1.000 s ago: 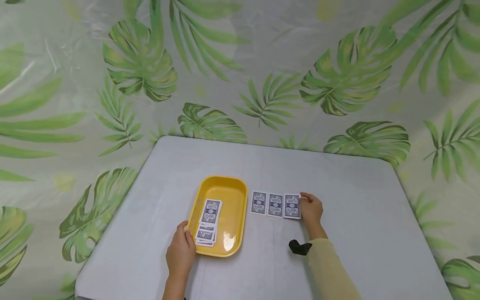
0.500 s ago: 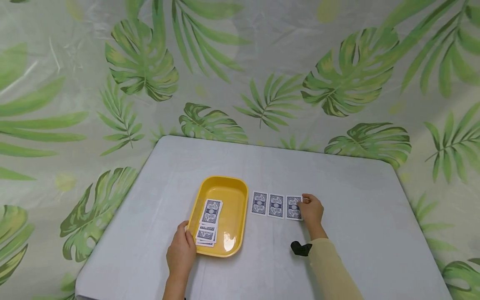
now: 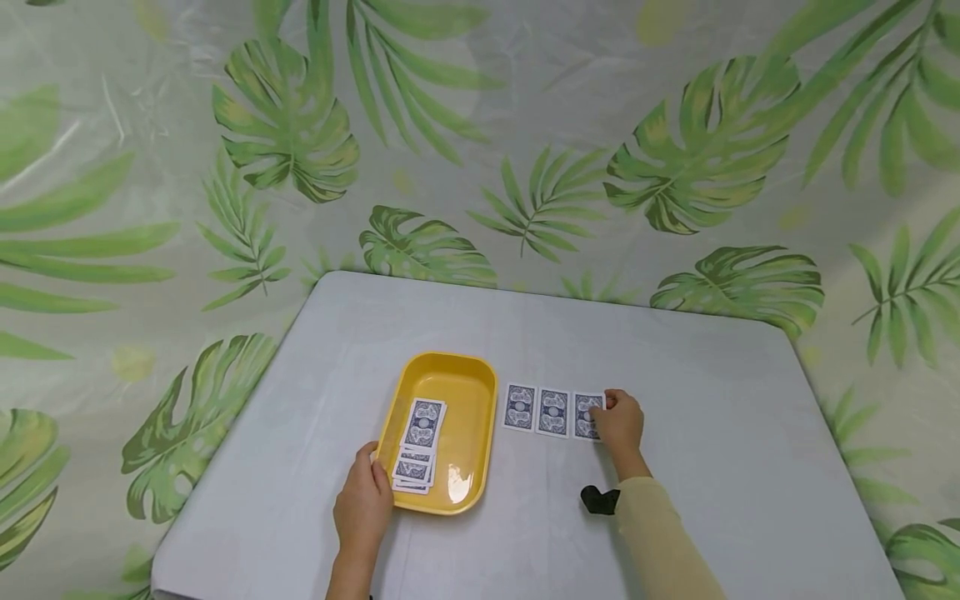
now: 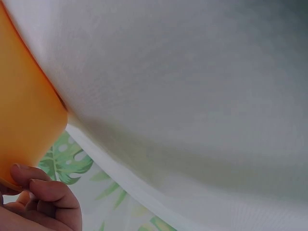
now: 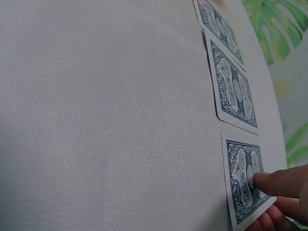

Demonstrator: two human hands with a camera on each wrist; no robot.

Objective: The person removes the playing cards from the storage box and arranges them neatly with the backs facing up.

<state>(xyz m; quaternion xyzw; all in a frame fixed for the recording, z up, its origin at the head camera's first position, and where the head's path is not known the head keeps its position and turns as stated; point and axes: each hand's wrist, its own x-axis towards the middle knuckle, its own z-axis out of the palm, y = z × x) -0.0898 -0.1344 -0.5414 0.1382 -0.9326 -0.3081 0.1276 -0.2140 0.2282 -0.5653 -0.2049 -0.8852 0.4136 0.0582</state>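
My left hand grips the near left corner of a yellow tray. In the left wrist view its curled fingers hold the tray's edge from below. Several blue-backed playing cards lie overlapped inside the tray. To its right, three face-down cards form a row: a left card, a middle card and a right card. My right hand pinches the right card, its thumb on the patterned back and the other fingers at the right edge, partly hidden in the right wrist view.
A white-covered table carries everything. Behind it hangs a leaf-patterned sheet. A black device sits at the right wrist, by the pale yellow sleeve.
The right card has shifted slightly right, opening a narrow gap from the middle card. My right thumb has come onto its back. The left hand and tray have stayed in place.
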